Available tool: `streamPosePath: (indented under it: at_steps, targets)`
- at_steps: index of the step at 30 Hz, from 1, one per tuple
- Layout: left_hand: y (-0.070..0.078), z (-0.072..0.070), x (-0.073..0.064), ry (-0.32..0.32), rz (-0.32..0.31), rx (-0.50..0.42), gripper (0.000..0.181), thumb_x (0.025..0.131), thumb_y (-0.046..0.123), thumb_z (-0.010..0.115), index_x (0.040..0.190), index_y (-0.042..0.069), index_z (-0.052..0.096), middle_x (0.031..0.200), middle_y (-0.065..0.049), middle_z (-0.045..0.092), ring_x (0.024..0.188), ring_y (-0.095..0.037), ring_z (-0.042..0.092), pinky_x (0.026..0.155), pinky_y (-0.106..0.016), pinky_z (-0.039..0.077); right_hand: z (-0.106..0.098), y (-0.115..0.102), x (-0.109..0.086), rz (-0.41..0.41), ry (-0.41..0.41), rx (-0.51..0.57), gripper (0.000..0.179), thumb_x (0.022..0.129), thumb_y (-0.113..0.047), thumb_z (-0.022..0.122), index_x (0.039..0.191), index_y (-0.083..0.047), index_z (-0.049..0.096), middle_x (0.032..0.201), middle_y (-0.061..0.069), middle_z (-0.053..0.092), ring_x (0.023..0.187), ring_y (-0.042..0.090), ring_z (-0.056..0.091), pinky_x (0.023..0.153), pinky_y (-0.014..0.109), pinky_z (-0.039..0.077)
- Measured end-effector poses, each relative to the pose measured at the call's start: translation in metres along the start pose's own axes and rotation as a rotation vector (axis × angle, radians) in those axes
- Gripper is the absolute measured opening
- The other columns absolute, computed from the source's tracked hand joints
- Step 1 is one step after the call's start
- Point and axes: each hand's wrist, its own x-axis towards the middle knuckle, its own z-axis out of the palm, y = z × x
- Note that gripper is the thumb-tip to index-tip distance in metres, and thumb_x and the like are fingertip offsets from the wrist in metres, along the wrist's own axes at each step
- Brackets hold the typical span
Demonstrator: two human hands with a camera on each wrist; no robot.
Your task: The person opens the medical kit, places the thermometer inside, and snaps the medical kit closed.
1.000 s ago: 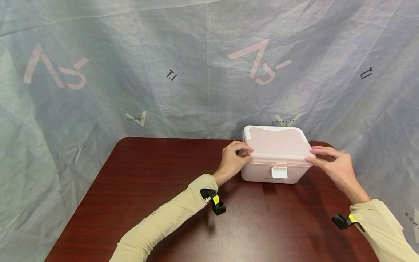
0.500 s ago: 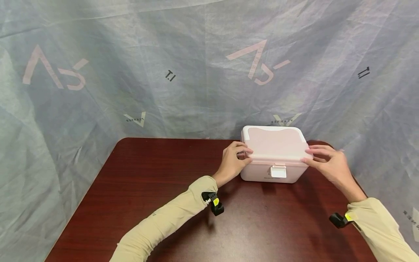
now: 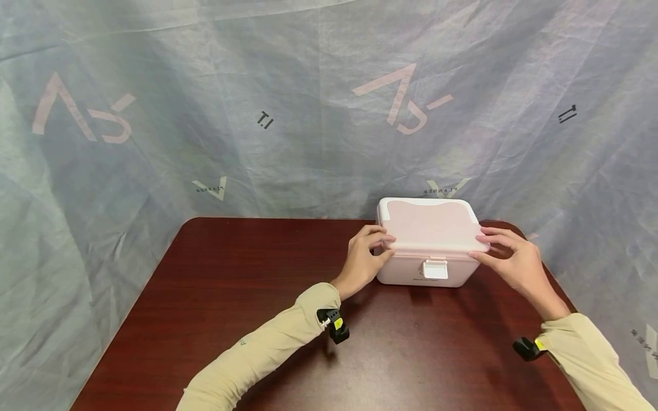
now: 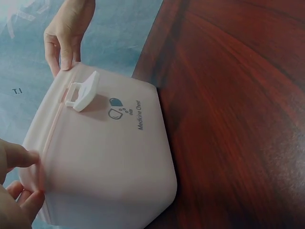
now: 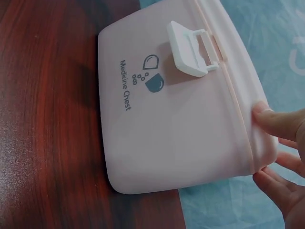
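Observation:
A pale pink medicine chest (image 3: 432, 225) stands on the dark red table, its lid lying down on the body. The white latch (image 3: 435, 269) on its front is flipped outward, clear of the body in both wrist views. At the lid's left front corner, my left hand (image 3: 358, 260) pinches the edge between thumb and fingers. My right hand (image 3: 519, 262) has the right front corner in the same way, with its thumb (image 5: 269, 117) on the lid's front edge. The words "Medicine Chest" and a capsule print show on the front (image 4: 126, 114).
Behind the table (image 3: 247, 268) hangs a grey printed cloth (image 3: 288, 114), close to the chest's back. Cloth hangs along both sides too. Black wrist mounts (image 3: 338, 330) stick out from the beige sleeves (image 3: 262, 342).
My right hand has shifted slightly left, farther over the lid's corner. The left hand keeps its place on the lid. The whole head view has drifted a little.

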Motion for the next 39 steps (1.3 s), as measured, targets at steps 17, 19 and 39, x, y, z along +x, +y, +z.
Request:
streamPosePath:
  at_steps: [17, 19, 39]
  targets:
    - [-0.004, 0.008, -0.013, 0.111, 0.001, 0.037, 0.027, 0.077, 0.002, 0.074, 0.103, 0.009, 0.073, 0.115, -0.006, 0.059, 0.102, -0.011, 0.057, 0.078, -0.031, 0.049, 0.004, -0.009, 0.000, -0.033, 0.019, -0.009, 0.038, 0.062, 0.012, 0.081, 0.098, 0.010, 0.070, 0.111, 0.027, 0.061, 0.094, -0.006, 0.057, 0.077, 0.007, 0.044]
    - [-0.004, 0.009, -0.013, 0.119, 0.000, 0.018, 0.027, 0.077, 0.001, 0.074, 0.103, 0.008, 0.073, 0.115, -0.006, 0.059, 0.097, -0.011, 0.058, 0.079, -0.032, 0.051, 0.005, 0.000, 0.001, -0.028, 0.019, -0.009, 0.039, 0.062, 0.011, 0.082, 0.099, 0.007, 0.070, 0.113, 0.024, 0.062, 0.095, -0.006, 0.057, 0.077, 0.007, 0.044]
    - [0.000, 0.020, -0.026, 0.210, -0.051, -0.057, 0.027, 0.078, -0.003, 0.072, 0.103, 0.008, 0.071, 0.106, -0.004, 0.056, 0.092, -0.019, 0.060, 0.077, -0.033, 0.053, 0.006, 0.014, 0.000, -0.008, 0.037, -0.004, 0.039, 0.062, 0.008, 0.083, 0.099, 0.005, 0.072, 0.113, 0.021, 0.063, 0.095, -0.006, 0.058, 0.077, 0.009, 0.045]
